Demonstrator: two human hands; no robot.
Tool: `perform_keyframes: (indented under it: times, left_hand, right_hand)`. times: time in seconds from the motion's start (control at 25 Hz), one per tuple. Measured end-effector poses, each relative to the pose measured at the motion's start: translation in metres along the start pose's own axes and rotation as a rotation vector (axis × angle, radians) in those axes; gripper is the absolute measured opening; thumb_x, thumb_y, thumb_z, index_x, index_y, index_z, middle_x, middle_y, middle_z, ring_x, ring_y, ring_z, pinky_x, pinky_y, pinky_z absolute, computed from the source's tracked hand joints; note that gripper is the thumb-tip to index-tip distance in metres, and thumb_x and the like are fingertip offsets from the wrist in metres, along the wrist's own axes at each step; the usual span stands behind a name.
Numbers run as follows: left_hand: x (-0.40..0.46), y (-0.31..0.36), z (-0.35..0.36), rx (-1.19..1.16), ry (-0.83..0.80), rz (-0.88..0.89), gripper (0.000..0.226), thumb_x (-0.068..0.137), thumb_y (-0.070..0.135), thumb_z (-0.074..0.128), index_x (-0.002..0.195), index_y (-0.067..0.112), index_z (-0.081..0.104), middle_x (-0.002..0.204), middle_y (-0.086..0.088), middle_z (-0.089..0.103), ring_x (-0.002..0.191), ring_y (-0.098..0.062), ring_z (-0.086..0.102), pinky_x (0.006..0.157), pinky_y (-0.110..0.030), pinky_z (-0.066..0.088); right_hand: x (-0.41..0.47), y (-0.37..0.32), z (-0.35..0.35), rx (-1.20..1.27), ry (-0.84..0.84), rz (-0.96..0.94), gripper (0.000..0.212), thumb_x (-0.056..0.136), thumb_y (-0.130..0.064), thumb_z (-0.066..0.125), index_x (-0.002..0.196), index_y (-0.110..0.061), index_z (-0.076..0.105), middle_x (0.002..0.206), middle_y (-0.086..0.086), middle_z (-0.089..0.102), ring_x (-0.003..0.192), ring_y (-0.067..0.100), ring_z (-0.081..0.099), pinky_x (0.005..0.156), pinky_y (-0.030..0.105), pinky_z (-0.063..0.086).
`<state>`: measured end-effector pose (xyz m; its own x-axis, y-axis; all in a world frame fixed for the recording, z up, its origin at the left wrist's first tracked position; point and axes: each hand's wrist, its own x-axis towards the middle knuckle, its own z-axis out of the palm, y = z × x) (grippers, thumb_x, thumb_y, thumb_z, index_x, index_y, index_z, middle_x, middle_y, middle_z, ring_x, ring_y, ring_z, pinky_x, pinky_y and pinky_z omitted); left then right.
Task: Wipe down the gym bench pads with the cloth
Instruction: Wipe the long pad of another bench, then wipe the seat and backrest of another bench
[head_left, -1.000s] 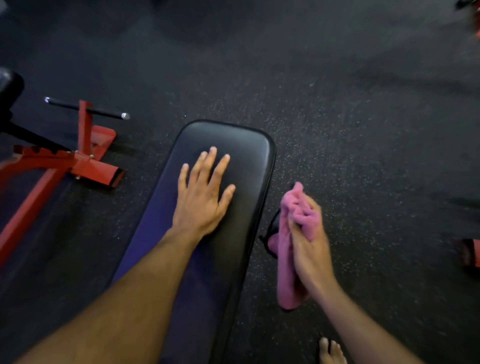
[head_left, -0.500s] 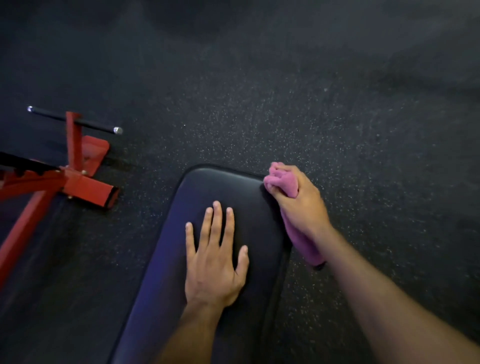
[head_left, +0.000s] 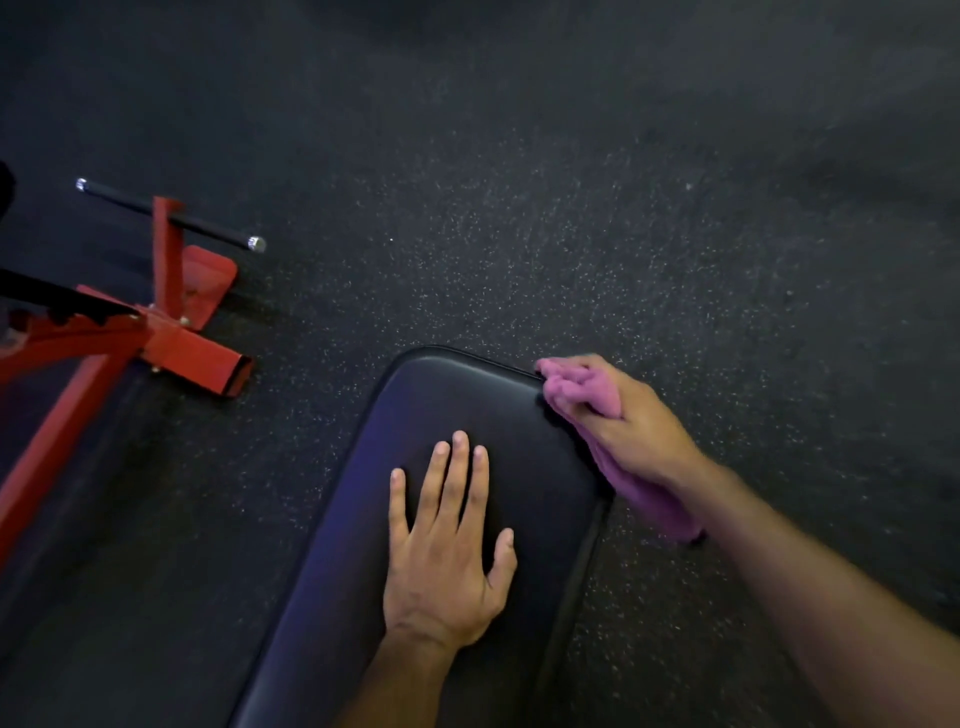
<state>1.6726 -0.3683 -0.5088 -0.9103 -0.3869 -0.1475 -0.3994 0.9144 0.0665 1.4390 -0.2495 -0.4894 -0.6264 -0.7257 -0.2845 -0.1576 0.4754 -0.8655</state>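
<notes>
- The black bench pad (head_left: 467, 410) runs lengthwise from the bottom edge of the view up and slightly right, its rounded end pointing away from the person; its near part is cut off by the bottom of the view.
- The left hand (head_left: 447, 561) lies flat on the pad's top, fingers straight and spread, pointing toward the far end, holding nothing.
- Along the pad's right side a dark strip, perhaps the pad's edge or the frame, is hard to make out.
- The right hand (head_left: 623, 415) grips a pink cloth (head_left: 582, 389) against the pad's far right corner; the bunched front of the cloth touches the corner seam.
- The cloth's long axis trails back along the pad's right edge under the wrist, its tail (head_left: 660, 504) partly hidden by the forearm.
- To the left, well apart, a red steel frame (head_left: 171, 343) with a black crossbar (head_left: 171, 215) stands on the speckled rubber floor (head_left: 519, 234), cut off at the left edge.
</notes>
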Motion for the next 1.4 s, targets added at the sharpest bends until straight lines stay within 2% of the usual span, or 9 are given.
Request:
perform_keyframes:
  times: [0.2,0.36,0.48,0.68,0.76,0.84,0.96,1.24,1.4]
  left_hand:
    - [0.003,0.002,-0.003,-0.052,-0.042,0.001,0.084,0.096,0.053,0.04,0.166,0.018,0.01,0.175,-0.005,0.006,0.161,-0.023,0.005,0.126,-0.059,0.002]
    - [0.002,-0.001,-0.005,-0.088,-0.063,-0.002,0.085,0.096,0.054,0.041,0.166,0.019,0.007,0.175,-0.005,0.007,0.161,-0.023,0.005,0.126,-0.058,0.0]
    - [0.001,0.0,-0.01,-0.129,-0.136,-0.003,0.085,0.097,0.054,0.041,0.167,0.021,0.005,0.175,-0.005,0.006,0.161,-0.023,0.004,0.126,-0.058,-0.001]
    - [0.018,-0.004,-0.06,-0.25,-0.513,-0.032,0.089,0.101,0.059,0.036,0.161,0.027,-0.022,0.166,0.005,-0.036,0.158,-0.02,-0.023,0.126,-0.054,-0.015]
    - [0.031,-0.01,-0.099,-0.328,-0.69,-0.032,0.094,0.101,0.053,0.048,0.162,0.027,-0.019,0.167,0.006,-0.033,0.157,-0.017,-0.024,0.125,-0.048,-0.017]
    - [0.05,-0.015,-0.136,-0.427,-0.734,-0.117,0.088,0.103,0.048,0.051,0.166,0.028,-0.006,0.173,0.004,-0.018,0.16,-0.016,-0.009,0.126,-0.041,-0.009]
    - [0.084,-0.009,-0.209,-0.461,-0.592,-0.202,0.081,0.103,0.048,0.052,0.167,0.029,0.005,0.175,0.003,0.001,0.159,-0.017,0.012,0.129,-0.042,0.007]
    - [0.133,0.02,-0.339,-0.618,-0.44,-0.385,0.065,0.104,0.049,0.053,0.162,0.034,0.028,0.165,0.004,0.033,0.143,-0.016,0.044,0.117,-0.034,0.036]
    - [0.147,0.038,-0.381,-0.682,-0.333,-0.599,0.059,0.103,0.048,0.056,0.157,0.031,0.038,0.156,0.0,0.046,0.137,-0.017,0.051,0.114,-0.036,0.041]
  right_hand:
    - [0.089,-0.06,0.031,-0.483,-0.368,-0.154,0.046,0.091,-0.074,0.05,0.127,-0.046,0.045,0.13,-0.014,0.058,0.119,0.02,0.059,0.097,0.05,0.047]
    - [0.119,-0.085,0.067,-0.596,-0.445,-0.292,0.048,0.095,-0.068,0.049,0.136,-0.044,0.042,0.136,-0.009,0.05,0.122,0.028,0.054,0.09,0.05,0.045]
    - [0.114,-0.082,0.042,-0.629,-0.578,-0.319,0.055,0.099,-0.05,0.053,0.15,-0.045,0.031,0.154,-0.006,0.037,0.128,0.031,0.049,0.099,0.056,0.046]
    - [0.062,-0.113,-0.063,-0.601,-0.685,-0.112,0.066,0.093,-0.074,0.028,0.152,-0.057,0.006,0.167,-0.015,0.017,0.151,0.022,0.028,0.119,0.057,0.028]
    - [0.041,-0.144,-0.11,-0.513,-0.628,-0.093,0.066,0.092,-0.074,0.027,0.15,-0.061,-0.002,0.166,-0.021,0.017,0.152,0.014,0.026,0.12,0.052,0.029]
    - [0.022,-0.187,-0.149,-0.39,-0.619,-0.087,0.056,0.098,-0.07,0.034,0.149,-0.069,0.009,0.157,-0.034,0.027,0.146,0.002,0.033,0.12,0.036,0.031]
    - [0.0,-0.258,-0.205,-0.231,-0.526,-0.104,0.048,0.106,-0.038,0.05,0.145,-0.061,0.037,0.143,-0.041,0.045,0.131,-0.009,0.048,0.106,0.017,0.039]
    - [-0.014,-0.303,-0.319,-0.176,-0.141,-0.134,0.059,0.094,-0.015,0.065,0.103,-0.074,0.061,0.098,-0.027,0.067,0.094,-0.004,0.062,0.077,0.015,0.045]
    - [0.023,-0.307,-0.377,-0.167,-0.225,-0.166,0.052,0.09,-0.013,0.072,0.098,-0.064,0.068,0.095,-0.02,0.071,0.092,-0.001,0.065,0.077,0.017,0.047]
